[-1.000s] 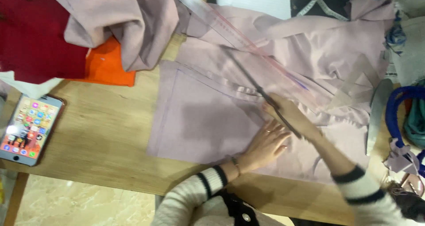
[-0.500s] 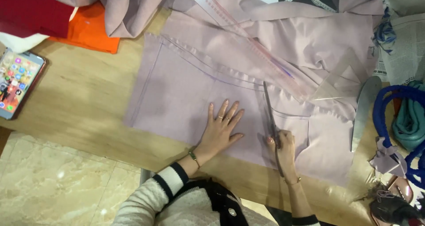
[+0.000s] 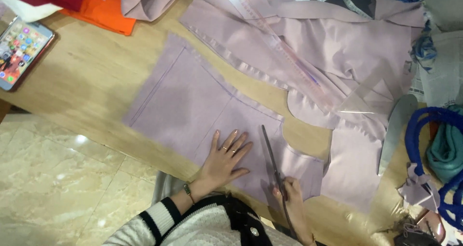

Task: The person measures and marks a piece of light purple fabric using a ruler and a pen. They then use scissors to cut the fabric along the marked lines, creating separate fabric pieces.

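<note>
A flat piece of pale mauve fabric (image 3: 188, 101) lies on the wooden table (image 3: 91, 77). My left hand (image 3: 224, 159) rests palm down on it, fingers spread, pinning the cloth near the table's front edge. Just to its right, my right hand (image 3: 289, 200) grips the handles of long scissors (image 3: 271, 154), whose blades point away from me along a marked line in the cloth. A cut runs beside the blades, and a separated mauve piece (image 3: 352, 169) lies to the right.
More mauve fabric (image 3: 347, 48) is bunched at the back under a clear long ruler (image 3: 284, 53). A phone (image 3: 19, 48) lies at the left edge, orange cloth (image 3: 103, 12) at the back left. Blue cord (image 3: 424, 145) and a curved ruler (image 3: 395, 130) sit at the right. Tiled floor (image 3: 67, 188) shows below.
The view has shifted, so the cloth sits more central. My left hand has slid down and flattened near the front edge. My right hand has drawn the scissors back toward me.
</note>
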